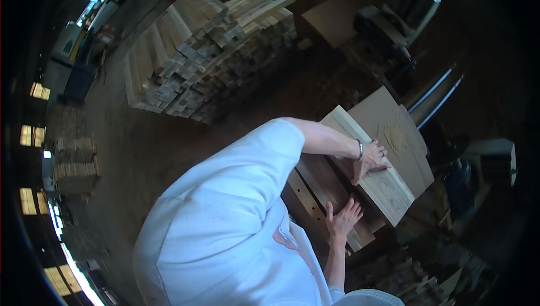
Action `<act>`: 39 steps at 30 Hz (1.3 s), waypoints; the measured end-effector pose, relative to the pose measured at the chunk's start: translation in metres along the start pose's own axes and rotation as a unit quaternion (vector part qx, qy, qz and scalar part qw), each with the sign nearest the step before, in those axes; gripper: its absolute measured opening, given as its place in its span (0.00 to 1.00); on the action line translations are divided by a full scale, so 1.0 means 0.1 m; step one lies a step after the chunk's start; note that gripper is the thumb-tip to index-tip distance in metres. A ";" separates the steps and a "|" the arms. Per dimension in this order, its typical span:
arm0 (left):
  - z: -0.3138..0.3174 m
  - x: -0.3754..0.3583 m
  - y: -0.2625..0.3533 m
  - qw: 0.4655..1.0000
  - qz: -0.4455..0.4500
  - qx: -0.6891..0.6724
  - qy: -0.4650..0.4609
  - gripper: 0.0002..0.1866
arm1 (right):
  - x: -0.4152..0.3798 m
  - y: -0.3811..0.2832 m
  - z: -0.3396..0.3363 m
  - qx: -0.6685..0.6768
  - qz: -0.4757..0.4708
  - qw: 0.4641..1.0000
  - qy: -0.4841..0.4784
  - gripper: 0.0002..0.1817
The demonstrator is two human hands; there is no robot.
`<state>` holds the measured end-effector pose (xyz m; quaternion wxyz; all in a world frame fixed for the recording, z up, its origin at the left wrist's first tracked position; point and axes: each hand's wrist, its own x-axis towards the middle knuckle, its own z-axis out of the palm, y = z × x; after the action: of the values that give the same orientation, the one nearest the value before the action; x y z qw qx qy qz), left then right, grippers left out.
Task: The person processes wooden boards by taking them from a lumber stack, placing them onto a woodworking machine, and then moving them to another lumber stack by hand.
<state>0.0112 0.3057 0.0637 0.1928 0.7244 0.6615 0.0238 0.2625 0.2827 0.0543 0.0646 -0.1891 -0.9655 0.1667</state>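
Observation:
My left hand (371,160), with a bracelet on its wrist, spans a pale wooden board (388,193). Its thumb is at the near edge and its fingers reach across the top face. My right hand (344,218) lies lower down, fingers and thumb spread, against a darker board (320,177) beside the pale one. A dark gap separates parts of these two boards. Under the pale board and beyond it is a flat brown panel (410,162) with a patch of sawdust (395,138) on it.
A large stack of wooden boards (185,53) stands on the floor at upper left. Near me runs a rail with holes (304,196). Machinery (388,30) is at upper right, with two shiny metal bars (433,92) below it. Wood pieces (405,278) lie at lower right.

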 end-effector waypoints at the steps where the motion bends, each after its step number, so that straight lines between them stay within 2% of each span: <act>1: -0.03 0.01 -0.07 0.998 -0.012 -0.062 -0.026 0.69 | 0.05 0.04 -0.02 0.002 -0.002 0.999 -0.035 0.47; 2: -0.09 0.01 -0.14 0.991 -0.023 -0.127 -0.046 0.68 | 0.12 0.09 -0.08 -0.002 -0.004 0.997 -0.072 0.51; 3: -0.18 -0.08 -0.17 0.991 -0.029 -0.130 -0.031 0.68 | 0.18 0.10 -0.16 -0.011 -0.018 0.997 -0.073 0.51; 4: -0.30 -0.28 -0.20 0.970 -0.067 -0.223 -0.071 0.68 | 0.26 0.10 -0.24 -0.029 -0.025 0.993 -0.113 0.54; 6: -0.39 -0.77 -0.29 0.909 -0.106 -0.386 -0.116 0.67 | 0.31 0.25 -0.14 -0.072 -0.036 0.979 -0.186 0.62; 9: -0.50 -1.83 -0.32 0.816 -0.091 -0.565 -0.080 0.64 | 0.57 0.14 -0.31 -0.077 -0.054 0.969 -0.227 0.61; 11: -0.45 -2.51 -0.32 0.807 -0.115 -0.579 -0.013 0.62 | 0.76 0.05 -0.38 -0.053 -0.095 0.972 -0.206 0.59; 13: -0.55 -3.18 -0.23 0.774 -0.109 -0.619 0.069 0.62 | 0.90 -0.06 -0.36 0.142 0.039 0.941 -0.306 0.54; 14: -0.56 -3.45 -0.23 0.774 -0.116 -0.617 0.086 0.63 | 0.92 -0.05 -0.21 0.251 0.045 0.924 -0.284 0.45; 15: -0.58 -3.71 -0.22 0.761 -0.110 -0.627 0.125 0.63 | 1.04 -0.27 -0.19 0.244 0.041 0.927 -0.283 0.45; 17: -0.59 -4.13 -0.26 0.735 -0.095 -0.634 0.219 0.62 | 1.29 -0.85 -0.18 0.445 0.153 0.835 -0.286 0.41; 18: -0.64 -4.34 -0.33 0.739 -0.090 -0.633 0.214 0.62 | 1.45 -1.33 -0.28 0.485 0.166 0.815 -0.271 0.36; 19: -0.68 -4.45 -0.39 0.695 -0.081 -0.658 0.280 0.61 | 1.63 -1.69 -0.28 0.518 0.149 0.793 -0.284 0.39; 21: -0.84 -4.61 -0.36 0.593 -0.048 -0.716 0.366 0.59 | 1.99 -2.14 0.05 0.548 0.095 0.795 -0.242 0.45; 22: -0.92 -4.71 -0.45 0.587 -0.053 -0.701 0.401 0.57 | 2.17 -2.41 0.21 0.586 0.069 0.768 -0.249 0.42; 23: -1.00 -4.82 -0.54 0.581 -0.058 -0.684 0.436 0.56 | 2.32 -2.89 0.22 0.597 0.039 0.767 -0.234 0.39; 24: -1.02 -4.90 -0.64 0.610 -0.084 -0.617 0.491 0.54 | 2.50 -3.15 0.42 0.623 0.065 0.743 -0.235 0.34; 25: -1.04 -4.98 -0.67 0.607 -0.082 -0.625 0.483 0.54 | 2.59 -3.44 0.52 0.639 0.045 0.739 -0.211 0.32; 27: -1.23 -5.14 -0.83 0.482 -0.048 -0.689 0.539 0.53 | 2.87 -3.97 0.64 0.638 -0.015 0.747 -0.186 0.27; 28: -1.31 -5.25 -0.86 0.449 -0.049 -0.703 0.549 0.51 | 2.96 -4.22 0.64 0.652 -0.002 0.736 -0.184 0.27; 30: -1.34 -5.44 -1.08 0.463 -0.071 -0.674 0.572 0.51 | 3.17 -4.63 0.66 0.667 0.010 0.722 -0.184 0.27; 32: -1.34 -5.55 -1.31 0.482 -0.106 -0.628 0.602 0.50 | 3.39 -4.89 0.74 0.623 0.057 0.753 -0.204 0.28; 33: -1.32 -5.59 -1.38 0.477 -0.111 -0.631 0.602 0.50 | 3.45 -4.97 0.77 0.622 0.061 0.752 -0.210 0.28; 35: -1.36 -5.69 -1.59 0.488 -0.180 -0.605 0.603 0.49 | 3.68 -5.16 0.82 0.608 0.038 0.759 -0.230 0.28; 36: -1.39 -5.69 -1.68 0.455 -0.183 -0.620 0.613 0.48 | 3.82 -5.21 0.89 0.606 0.037 0.757 -0.240 0.29; 37: -1.41 -5.68 -1.82 0.451 -0.187 -0.619 0.616 0.48 | 3.99 -5.25 0.95 0.603 0.034 0.756 -0.251 0.29; 39: -1.40 -5.64 -2.18 0.434 -0.191 -0.621 0.624 0.56 | 4.34 -5.31 1.13 0.596 0.032 0.753 -0.276 0.29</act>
<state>-0.3064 -0.1942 0.2494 0.1252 0.0535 0.5314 0.8361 -0.3411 -0.0466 0.1594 -0.1107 -0.0891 -0.6399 0.7552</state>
